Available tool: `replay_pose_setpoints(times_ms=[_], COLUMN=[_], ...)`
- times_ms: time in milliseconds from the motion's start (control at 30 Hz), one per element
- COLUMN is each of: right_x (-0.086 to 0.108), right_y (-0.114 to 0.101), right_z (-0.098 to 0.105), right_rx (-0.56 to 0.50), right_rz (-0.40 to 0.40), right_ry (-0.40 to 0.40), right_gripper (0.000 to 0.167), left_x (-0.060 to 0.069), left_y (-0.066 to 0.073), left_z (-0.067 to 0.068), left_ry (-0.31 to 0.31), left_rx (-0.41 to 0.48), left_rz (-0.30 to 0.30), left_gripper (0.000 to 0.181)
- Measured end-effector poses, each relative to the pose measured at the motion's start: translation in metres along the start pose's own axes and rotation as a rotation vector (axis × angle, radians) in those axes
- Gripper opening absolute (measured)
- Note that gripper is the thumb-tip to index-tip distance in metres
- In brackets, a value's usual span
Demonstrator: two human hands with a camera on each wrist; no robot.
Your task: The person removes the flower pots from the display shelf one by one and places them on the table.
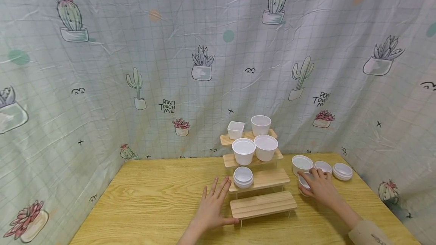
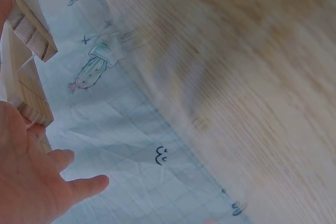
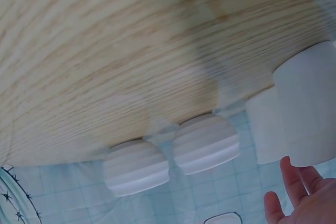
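Note:
A stepped wooden stand (image 1: 263, 204) holds several white pots; its lowest step is bare and a ribbed round pot (image 1: 243, 177) sits on the step above. My left hand (image 1: 212, 208) lies spread along the stand's left side, thumb at the lowest step's front corner; the left wrist view shows this hand (image 2: 34, 174) beside the step ends (image 2: 34, 103). Right of the stand, my right hand (image 1: 321, 189) has its fingers curved around a white pot (image 1: 305, 181), partly hidden by them. In the right wrist view the fingers of this hand (image 3: 307, 198) touch the pot (image 3: 310, 106).
Around the right hand stand a larger white pot (image 1: 302, 164) behind, a small one (image 1: 323, 167) and a ribbed one (image 1: 342, 171) to the right. Two square or round pots, including a square one (image 1: 235, 130), top the stand. A cactus-print curtain (image 1: 218, 97) borders the table.

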State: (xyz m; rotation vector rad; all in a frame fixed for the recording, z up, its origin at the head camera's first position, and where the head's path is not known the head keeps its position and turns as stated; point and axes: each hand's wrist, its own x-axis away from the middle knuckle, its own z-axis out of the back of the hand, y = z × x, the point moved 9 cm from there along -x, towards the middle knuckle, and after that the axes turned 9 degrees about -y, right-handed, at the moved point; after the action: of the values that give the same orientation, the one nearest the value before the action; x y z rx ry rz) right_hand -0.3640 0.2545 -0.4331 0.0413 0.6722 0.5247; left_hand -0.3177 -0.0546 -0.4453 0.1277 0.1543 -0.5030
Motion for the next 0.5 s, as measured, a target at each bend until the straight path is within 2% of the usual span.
replay_pose_setpoints(times_ms=[300,500], right_x=[0.002,0.0035], right_y=[0.0023,0.002], right_z=[-0.0057,-0.001], right_rx=[-0.011,-0.037], right_rz=[-0.03,-0.026], right_ry=[-0.02,0.015], right_gripper=[0.046,0.051], left_x=[0.0005,-0.0001], left_y=[-0.0004,-0.0001], left_z=[-0.0015,-0.0001], left_ry=[-0.011,0.007], left_rx=[0.002,-0.006], left_rz=[0.003,-0.002], left_gripper=[0.113,0.113])
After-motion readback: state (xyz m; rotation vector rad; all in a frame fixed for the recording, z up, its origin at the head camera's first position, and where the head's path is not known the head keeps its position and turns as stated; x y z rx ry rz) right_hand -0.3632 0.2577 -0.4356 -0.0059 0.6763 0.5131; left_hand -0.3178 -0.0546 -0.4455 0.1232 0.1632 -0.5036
